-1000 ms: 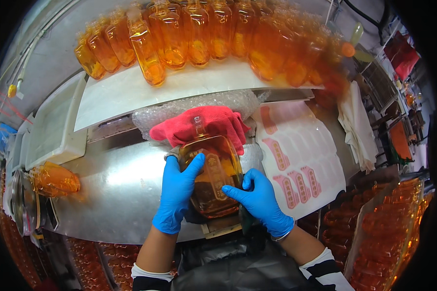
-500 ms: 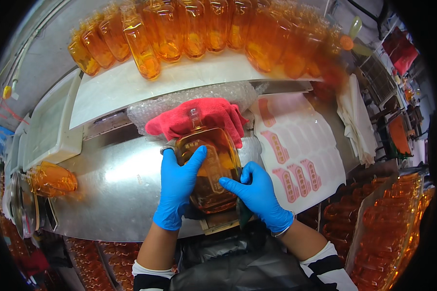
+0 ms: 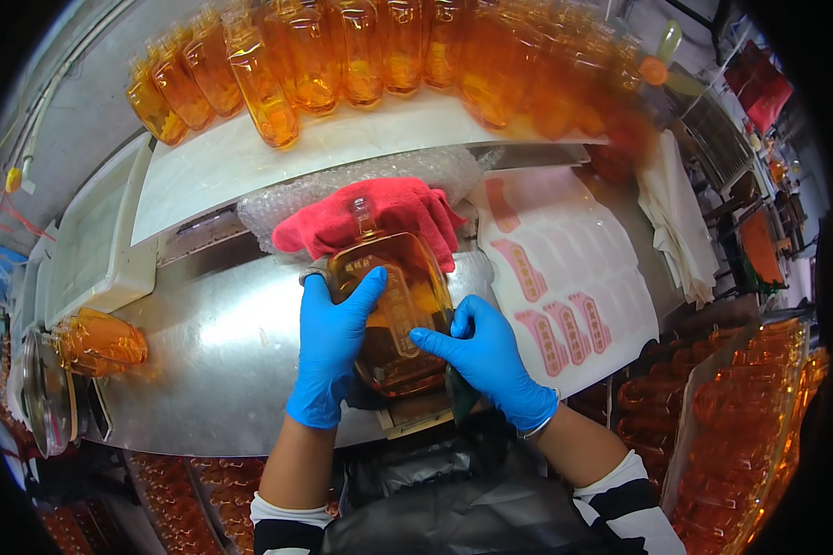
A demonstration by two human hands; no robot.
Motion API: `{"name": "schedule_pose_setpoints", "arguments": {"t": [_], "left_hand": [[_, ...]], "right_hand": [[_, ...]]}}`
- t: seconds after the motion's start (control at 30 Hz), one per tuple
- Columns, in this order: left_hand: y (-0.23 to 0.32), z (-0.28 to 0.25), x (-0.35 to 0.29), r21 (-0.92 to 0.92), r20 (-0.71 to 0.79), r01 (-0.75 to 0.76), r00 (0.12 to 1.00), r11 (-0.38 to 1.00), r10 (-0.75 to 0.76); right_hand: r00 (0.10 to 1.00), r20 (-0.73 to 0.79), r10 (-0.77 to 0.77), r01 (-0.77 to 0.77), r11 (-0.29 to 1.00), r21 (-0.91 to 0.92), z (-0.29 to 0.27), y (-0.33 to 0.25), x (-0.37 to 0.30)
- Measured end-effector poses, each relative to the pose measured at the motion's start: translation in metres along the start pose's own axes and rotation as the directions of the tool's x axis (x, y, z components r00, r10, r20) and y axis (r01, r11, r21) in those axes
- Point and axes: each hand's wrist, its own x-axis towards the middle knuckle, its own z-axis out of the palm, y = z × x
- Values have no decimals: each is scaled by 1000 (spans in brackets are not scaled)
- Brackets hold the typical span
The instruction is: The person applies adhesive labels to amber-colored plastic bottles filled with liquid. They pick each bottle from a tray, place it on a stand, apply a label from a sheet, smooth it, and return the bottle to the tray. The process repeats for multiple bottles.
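A flat amber glass bottle [image 3: 426, 268] lies tilted before me, its neck resting on a red cloth [image 3: 407, 196]. Gold lettering and a long framed label [image 3: 397, 313] show on its front. My left hand [image 3: 329, 338], in a blue glove, grips the bottle's left side with the thumb on the front face. On the other side my right hand [image 3: 495, 356], gloved too, has its thumb pressed to the label's lower right edge, its fingers curled at the bottle's side. Something dark shows under the right hand; what it is I cannot tell.
Bubble wrap [image 3: 278, 217] lies under the cloth. At right is a sheet of pink-red decals [image 3: 611, 268]. Another amber bottle [image 3: 106, 340] lies left on the metal table [image 3: 222, 361]. Filled bottles [image 3: 359, 55] line the white shelf behind; more bottles [image 3: 736, 435] stand lower right.
The whole view has shifted slightly. Both hands stay on the bottle, and the right thumb is a touch further up and left along the label.
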Motion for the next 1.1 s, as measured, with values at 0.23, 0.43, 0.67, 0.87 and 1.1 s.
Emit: {"name": "schedule_pose_setpoints", "arguments": {"t": [0.23, 0.43, 0.67, 0.87, 1.1], "left_hand": [[6, 2, 1, 4, 24, 15, 1000, 1000, -15], [-1, -18, -9, -136, 94, 52, 995, 989, -40], [-16, -18, -52, -5, 196, -57, 979, 998, 57], [-14, -14, -54, 13, 209, 12, 978, 1000, -15], [-16, -12, -52, 96, 190, 27, 981, 995, -45]], "right_hand": [[999, 46, -20, 17, 998, 59, -5, 4, 4], [915, 167, 366, -386, 681, 623, -50, 25, 17], [974, 127, 189, -191, 372, 909, -72, 31, 23], [994, -88, -69, 92, 952, 293, -55, -14, 12], [635, 417, -650, 762, 616, -200, -9, -51, 28]]}}
